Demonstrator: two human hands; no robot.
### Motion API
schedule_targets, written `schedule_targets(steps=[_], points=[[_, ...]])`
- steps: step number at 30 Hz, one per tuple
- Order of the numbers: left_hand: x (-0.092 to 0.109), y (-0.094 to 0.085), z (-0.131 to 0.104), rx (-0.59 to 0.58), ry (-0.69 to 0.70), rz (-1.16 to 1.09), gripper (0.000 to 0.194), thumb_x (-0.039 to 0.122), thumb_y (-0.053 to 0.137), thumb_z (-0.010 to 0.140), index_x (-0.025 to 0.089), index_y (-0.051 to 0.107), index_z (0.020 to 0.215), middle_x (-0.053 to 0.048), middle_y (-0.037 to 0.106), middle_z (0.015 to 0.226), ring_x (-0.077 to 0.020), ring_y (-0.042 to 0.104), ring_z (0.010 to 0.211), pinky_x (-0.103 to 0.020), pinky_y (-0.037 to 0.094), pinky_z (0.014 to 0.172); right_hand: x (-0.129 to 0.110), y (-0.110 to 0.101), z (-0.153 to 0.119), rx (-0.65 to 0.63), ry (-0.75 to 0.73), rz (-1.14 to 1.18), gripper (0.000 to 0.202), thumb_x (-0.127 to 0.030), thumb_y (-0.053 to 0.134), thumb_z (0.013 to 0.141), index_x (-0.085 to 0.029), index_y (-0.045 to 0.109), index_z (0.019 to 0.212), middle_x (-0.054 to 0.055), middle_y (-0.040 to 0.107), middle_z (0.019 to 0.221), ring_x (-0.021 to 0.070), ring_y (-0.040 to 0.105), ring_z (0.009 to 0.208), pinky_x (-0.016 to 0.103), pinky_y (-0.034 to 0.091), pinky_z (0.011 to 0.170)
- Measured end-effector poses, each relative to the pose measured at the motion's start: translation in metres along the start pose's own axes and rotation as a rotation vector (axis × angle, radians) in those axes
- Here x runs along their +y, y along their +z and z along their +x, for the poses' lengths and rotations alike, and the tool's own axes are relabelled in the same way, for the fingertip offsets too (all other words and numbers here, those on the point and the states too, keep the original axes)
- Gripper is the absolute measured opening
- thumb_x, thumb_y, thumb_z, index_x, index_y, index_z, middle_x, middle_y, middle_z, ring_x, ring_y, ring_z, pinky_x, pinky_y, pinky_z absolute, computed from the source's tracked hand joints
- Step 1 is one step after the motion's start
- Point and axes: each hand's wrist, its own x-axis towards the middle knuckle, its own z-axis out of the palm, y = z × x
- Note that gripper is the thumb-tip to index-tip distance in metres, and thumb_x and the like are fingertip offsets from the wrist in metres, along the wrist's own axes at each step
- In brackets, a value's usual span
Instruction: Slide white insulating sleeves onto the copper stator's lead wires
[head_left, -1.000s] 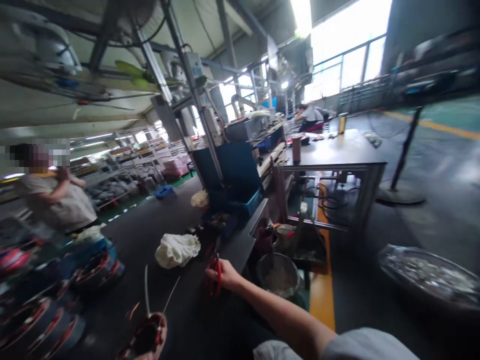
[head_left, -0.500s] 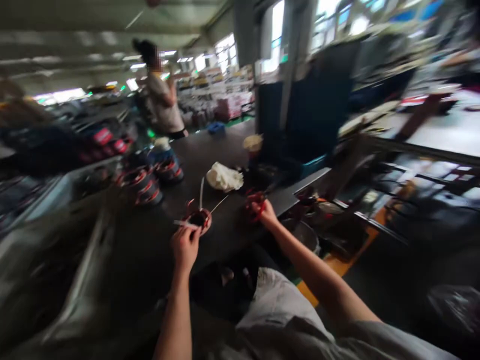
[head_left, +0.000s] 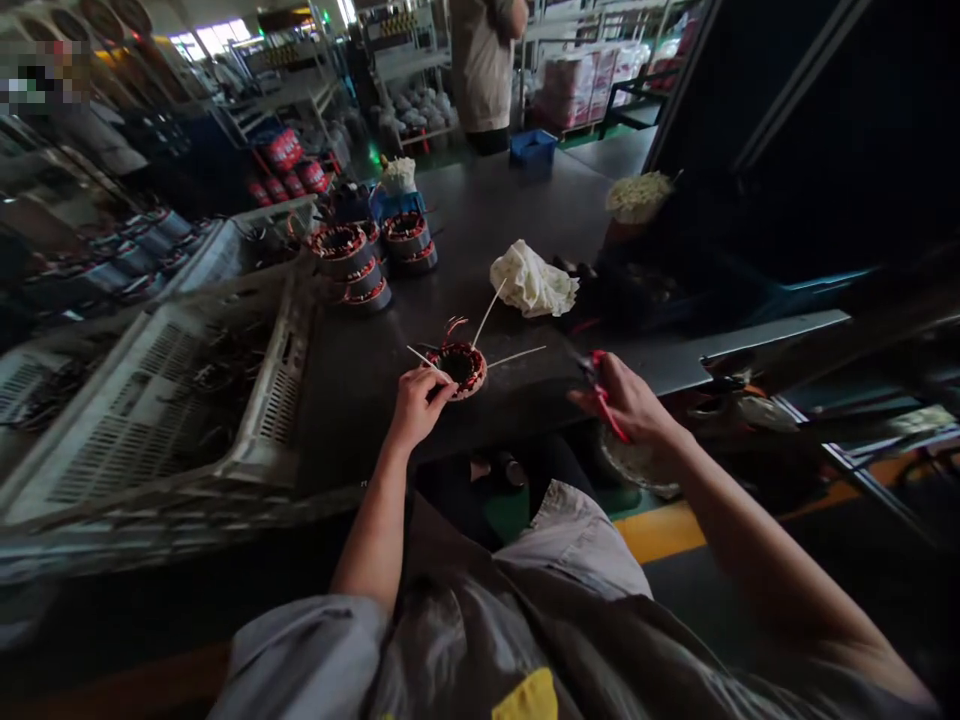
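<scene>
A motor stator (head_left: 471,384), a ring with copper windings, lies on the dark tabletop. White cords stick out from it to several sides, and thin reddish wires rise at its back. My left hand (head_left: 417,408) is closed at its near left rim, pinching a white cord (head_left: 421,357) between thumb and fingers. To the right, apart from the stator, my right hand (head_left: 634,398) grips red-handled scissors (head_left: 606,402). Their blades point up and left and are blurred. A crumpled white cloth-like bundle (head_left: 532,282) lies behind the stator.
Stacked stators (head_left: 349,262) stand at the back left of the table (head_left: 375,380). Left of it are plastic crates (head_left: 262,400) with dark parts. A blue bin (head_left: 533,147) sits at the far end, near a standing person (head_left: 482,70). Pale cords fill a pot (head_left: 637,195) at the right.
The view has swung left and down and is sharper. My right hand has moved back from the table with the red-handled scissors. My left hand stays at the stator's rim.
</scene>
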Motion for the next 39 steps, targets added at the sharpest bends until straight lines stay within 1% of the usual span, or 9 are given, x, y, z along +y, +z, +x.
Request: schedule_targets(steps=[3, 5, 13, 18, 21, 26, 33, 36, 39], points=[[0.001, 0.002, -0.002, 0.014, -0.025, 0.023, 0.023, 0.035, 0.054, 0.099, 0.020, 0.058, 0.082, -0.002, 0.067, 0.086, -0.0204, 0.062, 0.086, -0.038, 0.044, 0.088, -0.001, 0.006, 0.004, -0.075, -0.138, -0.374, 0.063, -0.069, 0.039, 0.091, -0.009, 0.049, 0.109, 0.017, 0.056, 0.100, 0.0282, 0.056, 0.088, 0.038, 0.045, 0.076], [0.002, 0.003, -0.002, 0.012, -0.048, 0.036, 0.023, 0.035, 0.054, 0.100, 0.020, 0.058, 0.083, -0.002, 0.067, 0.087, -0.0201, 0.062, 0.087, -0.038, 0.043, 0.090, -0.002, 0.017, 0.011, -0.112, -0.171, -0.494, 0.063, -0.068, 0.037, 0.093, -0.008, 0.049, 0.108, 0.017, 0.056, 0.099, 0.0284, 0.057, 0.088, 0.037, 0.046, 0.076], [0.003, 0.004, -0.001, 0.036, -0.056, -0.005, 0.022, 0.034, 0.054, 0.101, 0.020, 0.057, 0.084, -0.001, 0.067, 0.089, -0.0194, 0.062, 0.089, -0.038, 0.042, 0.089, -0.016, 0.057, 0.048, -0.240, -0.323, -0.469, 0.066, -0.074, 0.041, 0.089, -0.009, 0.050, 0.102, 0.015, 0.057, 0.098, 0.0275, 0.058, 0.089, 0.035, 0.045, 0.078], [0.004, 0.006, -0.001, 0.056, -0.058, -0.019, 0.020, 0.032, 0.055, 0.100, 0.020, 0.059, 0.084, -0.001, 0.067, 0.089, -0.0191, 0.062, 0.088, -0.038, 0.041, 0.088, -0.025, 0.070, 0.057, -0.276, -0.335, -0.434, 0.059, -0.067, 0.041, 0.093, -0.010, 0.049, 0.105, 0.016, 0.057, 0.102, 0.0262, 0.057, 0.089, 0.033, 0.041, 0.072], [0.004, 0.007, -0.001, 0.067, -0.061, -0.030, 0.020, 0.032, 0.056, 0.100, 0.021, 0.059, 0.085, -0.001, 0.067, 0.089, -0.0191, 0.062, 0.089, -0.039, 0.041, 0.090, -0.028, 0.073, 0.059, -0.289, -0.332, -0.454, 0.059, -0.068, 0.036, 0.094, -0.011, 0.049, 0.100, 0.015, 0.057, 0.099, 0.0259, 0.057, 0.087, 0.033, 0.038, 0.069], [0.004, 0.007, -0.001, 0.057, -0.070, -0.036, 0.020, 0.033, 0.055, 0.101, 0.021, 0.059, 0.085, -0.001, 0.067, 0.089, -0.0191, 0.063, 0.089, -0.040, 0.041, 0.091, -0.029, 0.072, 0.060, -0.343, -0.286, -0.493, 0.059, -0.069, 0.035, 0.094, -0.012, 0.049, 0.098, 0.013, 0.056, 0.099, 0.0246, 0.056, 0.086, 0.032, 0.033, 0.063], [0.005, 0.007, -0.002, 0.050, -0.098, 0.001, 0.027, 0.039, 0.050, 0.102, 0.021, 0.057, 0.083, -0.001, 0.067, 0.088, -0.0196, 0.063, 0.089, -0.040, 0.043, 0.090, -0.035, 0.062, 0.056, -0.500, -0.134, -0.609, 0.049, -0.060, 0.034, 0.098, -0.013, 0.050, 0.106, 0.014, 0.057, 0.104, 0.0245, 0.058, 0.082, 0.031, 0.017, 0.052], [0.008, 0.008, -0.002, 0.060, -0.097, 0.006, 0.025, 0.037, 0.051, 0.102, 0.021, 0.056, 0.083, -0.001, 0.067, 0.088, -0.0198, 0.062, 0.089, -0.040, 0.042, 0.091, -0.040, 0.057, 0.054, -0.484, -0.028, -0.632, 0.047, -0.058, 0.036, 0.098, -0.014, 0.051, 0.102, 0.012, 0.058, 0.098, 0.0253, 0.060, 0.078, 0.031, 0.017, 0.052], [0.011, 0.009, -0.002, 0.060, -0.126, 0.041, 0.025, 0.036, 0.050, 0.102, 0.021, 0.056, 0.083, -0.002, 0.067, 0.089, -0.0204, 0.062, 0.090, -0.041, 0.042, 0.091, -0.043, 0.056, 0.051, -0.398, 0.097, -0.667, 0.049, -0.060, 0.035, 0.098, -0.013, 0.050, 0.101, 0.012, 0.058, 0.096, 0.0260, 0.061, 0.078, 0.032, 0.018, 0.051]])
